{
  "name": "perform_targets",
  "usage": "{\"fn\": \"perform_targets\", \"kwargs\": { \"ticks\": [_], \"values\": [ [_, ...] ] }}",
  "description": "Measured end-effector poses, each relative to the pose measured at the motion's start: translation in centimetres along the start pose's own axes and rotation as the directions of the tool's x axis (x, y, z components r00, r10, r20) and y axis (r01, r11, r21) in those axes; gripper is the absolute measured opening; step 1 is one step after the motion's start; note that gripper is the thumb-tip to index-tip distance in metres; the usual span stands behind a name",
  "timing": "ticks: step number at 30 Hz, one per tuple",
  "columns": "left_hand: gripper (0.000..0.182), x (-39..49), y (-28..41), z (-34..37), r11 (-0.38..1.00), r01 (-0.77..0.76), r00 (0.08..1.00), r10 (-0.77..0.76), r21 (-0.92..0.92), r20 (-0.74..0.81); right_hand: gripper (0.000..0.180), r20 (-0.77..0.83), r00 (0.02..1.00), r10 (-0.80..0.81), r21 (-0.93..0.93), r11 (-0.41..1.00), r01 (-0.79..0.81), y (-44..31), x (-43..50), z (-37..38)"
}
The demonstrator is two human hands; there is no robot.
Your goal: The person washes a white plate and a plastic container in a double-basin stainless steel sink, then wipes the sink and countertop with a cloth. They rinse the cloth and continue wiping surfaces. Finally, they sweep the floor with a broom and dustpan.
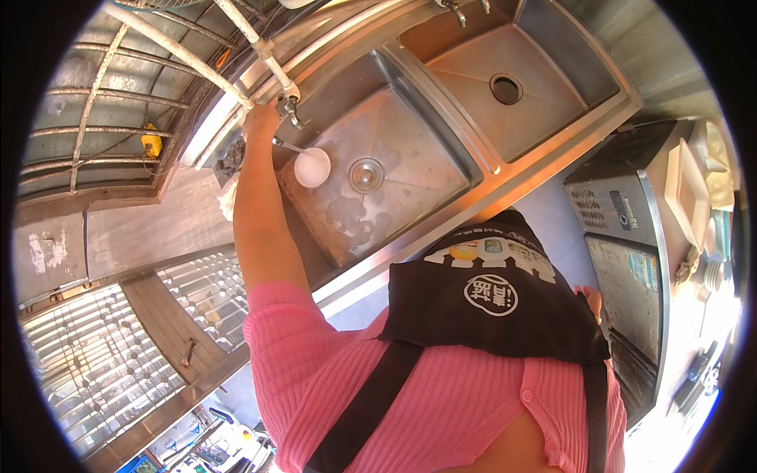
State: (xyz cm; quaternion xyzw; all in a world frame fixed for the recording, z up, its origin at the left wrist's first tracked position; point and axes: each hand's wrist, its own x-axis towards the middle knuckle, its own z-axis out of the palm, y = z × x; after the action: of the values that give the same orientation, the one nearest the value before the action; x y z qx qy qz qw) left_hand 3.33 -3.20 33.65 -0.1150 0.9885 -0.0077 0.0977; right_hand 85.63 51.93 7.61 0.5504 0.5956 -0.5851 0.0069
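Note:
My left hand [261,121] is at a metal water tap [277,142] on the back wall of the stainless steel sink basin [408,142]. The back of the hand hides the tap's handle and most of my fingers. A stream of water [293,148] runs from the spout into a white bowl [312,168] on the basin floor. The bowl looks whitish inside; its contents are hard to make out. Close to my hand, a second tap [291,112] hangs from a white pipe. My right hand is out of view, beyond the black apron [491,295].
A drain strainer [366,175] sits mid-basin, with wet patches around it. Beyond the divider lies a second basin [473,77] with an open drain hole [505,88]. A steel cabinet [621,236] stands at right, carrying a pale tray [687,183]. Metal grating [106,349] lies at left.

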Motion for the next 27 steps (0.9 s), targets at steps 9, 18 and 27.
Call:
{"fn": "perform_targets", "kwargs": {
  "ticks": [9,18,27],
  "values": [
    [0.054,-0.4,-0.2,0.0,0.998,-0.055,0.998,0.056,0.034,-0.032,0.025,0.04,0.996,0.082,0.234,0.968,-0.089,0.9,1.8,-0.6],
    [0.053,-1.0,0.0,-0.4,0.997,-0.067,0.997,0.068,0.027,-0.03,0.019,0.09,0.935,0.343,0.694,0.652,-0.306,-1.6,0.9,0.4],
    [0.048,0.4,-0.7,0.5,0.995,-0.1,0.994,0.099,-0.027,-0.038,0.019,-0.054,0.962,0.269,0.533,0.822,-0.201,-2.5,-0.4,1.8]
  ]
}}
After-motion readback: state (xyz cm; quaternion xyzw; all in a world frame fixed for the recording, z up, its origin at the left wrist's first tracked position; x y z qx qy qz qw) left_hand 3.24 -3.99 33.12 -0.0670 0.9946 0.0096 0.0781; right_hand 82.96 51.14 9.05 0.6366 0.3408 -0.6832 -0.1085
